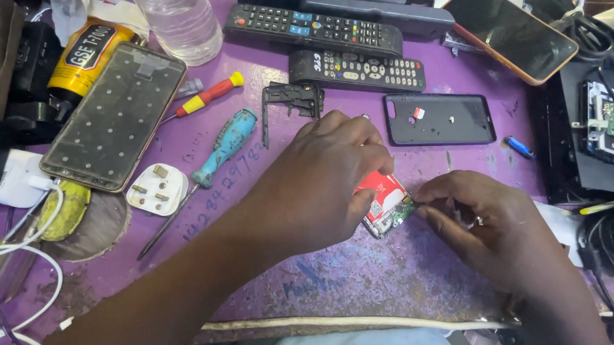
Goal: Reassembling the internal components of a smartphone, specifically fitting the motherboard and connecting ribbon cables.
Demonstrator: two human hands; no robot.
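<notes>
An opened phone body (pixel 387 207) with a red battery and a green circuit board lies on the purple worktop (pixel 357 278). My left hand (pixel 320 180) covers most of it, fingers curled down on its upper edge. My right hand (pixel 484 221) pinches at the circuit board corner with thumb and fingertips; any small tool in it is hidden. A black inner frame piece (pixel 289 99) and a black phone back cover (pixel 439 119) lie just beyond my hands.
A detached phone screen (pixel 115 116), a red-handled screwdriver (pixel 207 98), a teal-handled screwdriver (pixel 222 148) and a white plug (pixel 158 189) lie left. Remote controls (pixel 313 29), a water bottle (pixel 176 15) and another phone (pixel 517 33) sit at the back. A circuit board on black gear (pixel 612 127) stands right.
</notes>
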